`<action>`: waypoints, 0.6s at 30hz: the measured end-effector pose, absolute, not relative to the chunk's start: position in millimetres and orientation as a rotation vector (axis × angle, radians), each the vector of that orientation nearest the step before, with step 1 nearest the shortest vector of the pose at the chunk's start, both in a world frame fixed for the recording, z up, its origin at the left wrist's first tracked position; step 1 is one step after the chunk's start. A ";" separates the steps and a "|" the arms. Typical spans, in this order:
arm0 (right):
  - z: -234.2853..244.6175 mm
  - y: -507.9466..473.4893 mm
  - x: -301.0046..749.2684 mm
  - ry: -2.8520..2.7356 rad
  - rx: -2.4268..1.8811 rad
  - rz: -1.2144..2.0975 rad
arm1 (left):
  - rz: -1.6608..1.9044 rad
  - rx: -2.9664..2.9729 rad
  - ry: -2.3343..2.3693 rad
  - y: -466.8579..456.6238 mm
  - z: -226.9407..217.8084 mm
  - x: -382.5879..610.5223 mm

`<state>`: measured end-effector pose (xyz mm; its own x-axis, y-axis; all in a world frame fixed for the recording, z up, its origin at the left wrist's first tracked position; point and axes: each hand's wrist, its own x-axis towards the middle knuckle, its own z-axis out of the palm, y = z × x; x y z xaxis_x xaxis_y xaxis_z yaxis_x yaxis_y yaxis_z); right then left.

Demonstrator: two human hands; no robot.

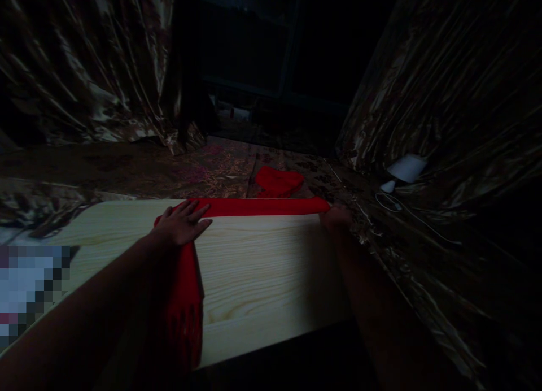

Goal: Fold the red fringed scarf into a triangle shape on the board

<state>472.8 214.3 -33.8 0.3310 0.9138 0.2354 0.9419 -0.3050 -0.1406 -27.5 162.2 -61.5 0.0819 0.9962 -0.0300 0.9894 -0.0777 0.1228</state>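
Observation:
A red fringed scarf [262,207] runs across the far edge of a pale wooden table [262,266]. At its left it bends and hangs toward me, ending in tassels. My left hand [180,222] lies flat on the bend with its fingers spread. At the table's right far corner, my right hand [337,217] is closed on the scarf's other end; its fingers are dim. More red fabric [278,180] lies bunched just beyond the table's far edge; whether it joins the scarf is hidden.
A small white lamp [406,168] with a looped cable stands at the right on patterned cloth [224,162]. Draped curtains [105,69] hang on both sides of a dark window. A blurred-out flat item [27,283] sits at the table's left.

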 end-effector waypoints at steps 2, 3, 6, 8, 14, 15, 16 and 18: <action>-37.2 221.9 467.6 -1.778 -2.279 -0.236 | 0.102 2.232 2.049 162.1 -62.7 -28.1; -39.1 227.3 465.7 -1.851 -2.230 -0.239 | 0.107 2.233 2.048 161.9 -63.2 -28.3; -43.6 247.0 463.6 -2.068 -2.134 -0.129 | 0.113 2.229 2.050 161.2 -63.7 -28.4; -45.0 259.6 465.3 -2.181 -2.112 -0.053 | 0.110 2.231 2.057 160.8 -63.4 -28.1; -38.1 274.0 480.0 -1.951 -2.414 -0.014 | 0.096 2.233 2.063 160.1 -63.2 -27.8; -35.8 273.8 483.1 -1.903 -2.486 -0.025 | 0.101 2.230 2.062 160.2 -63.6 -27.9; -33.7 273.6 486.2 -1.874 -2.535 -0.039 | 0.107 2.230 2.061 160.3 -64.1 -28.1; -30.3 273.6 492.5 -1.846 -2.576 -0.045 | 0.113 2.231 2.064 160.9 -65.1 -28.6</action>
<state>492.5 273.6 -30.3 0.3210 0.9471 0.0067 0.9463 -0.3210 0.0389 -28.6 160.9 -65.1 0.0783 0.9968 -0.0135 0.9894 -0.0760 0.1241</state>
